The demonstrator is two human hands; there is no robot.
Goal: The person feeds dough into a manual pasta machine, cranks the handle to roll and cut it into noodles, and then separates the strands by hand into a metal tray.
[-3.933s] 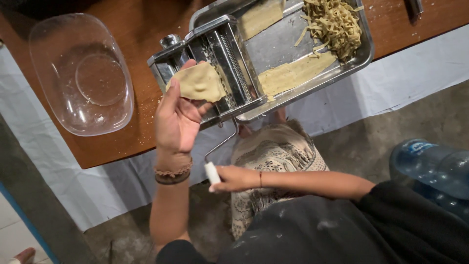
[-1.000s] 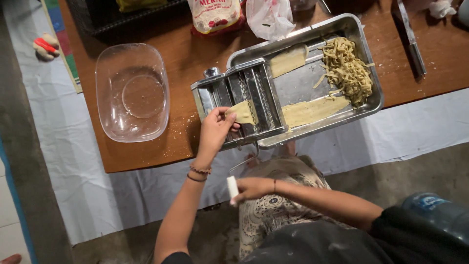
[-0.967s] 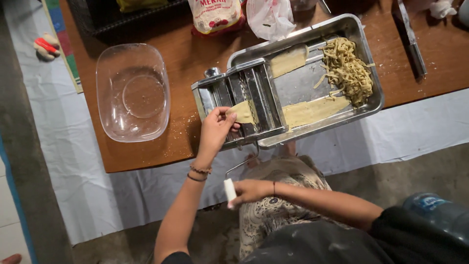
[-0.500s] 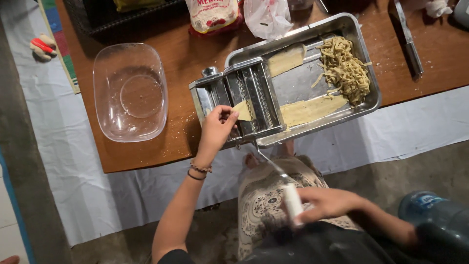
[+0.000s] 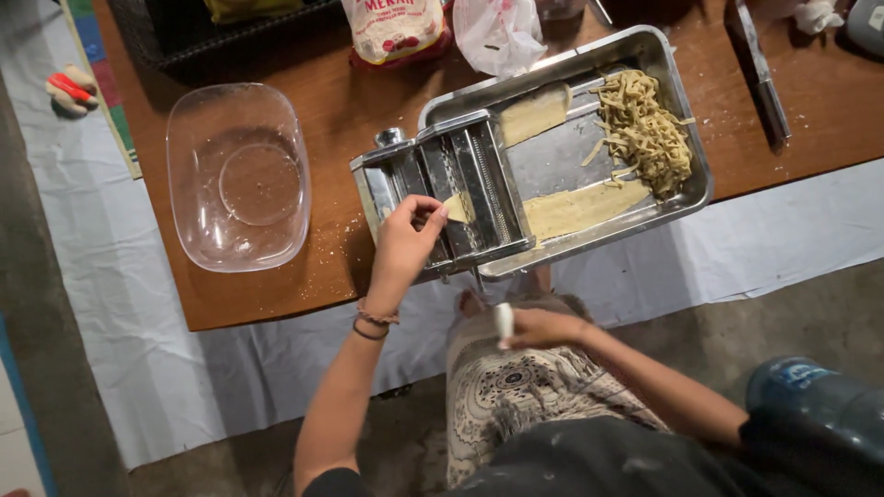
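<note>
A steel pasta machine (image 5: 460, 175) stands at the near edge of a wooden table (image 5: 322, 120). My left hand (image 5: 405, 241) pinches the tail of a pale dough sheet (image 5: 456, 208) at the machine's rollers. The flattened sheet (image 5: 575, 208) comes out on the far side into a metal tray (image 5: 686, 124). Below the table edge, my right hand (image 5: 539, 329) grips the white handle (image 5: 503, 322) of the machine's crank. A heap of cut noodles (image 5: 645, 129) and another dough sheet (image 5: 534, 112) lie in the tray.
A clear plastic bowl (image 5: 238, 175) sits left of the machine. A flour bag (image 5: 391, 28), a plastic bag (image 5: 502, 32) and a dark basket (image 5: 221, 28) line the far side. A knife (image 5: 760, 69) lies at right. A blue water jug (image 5: 815, 396) stands on the floor.
The dough piece has fed almost fully into the rollers and the sheet in the tray has lengthened. My right hand has swung the crank handle round, from low right back up under the machine.
</note>
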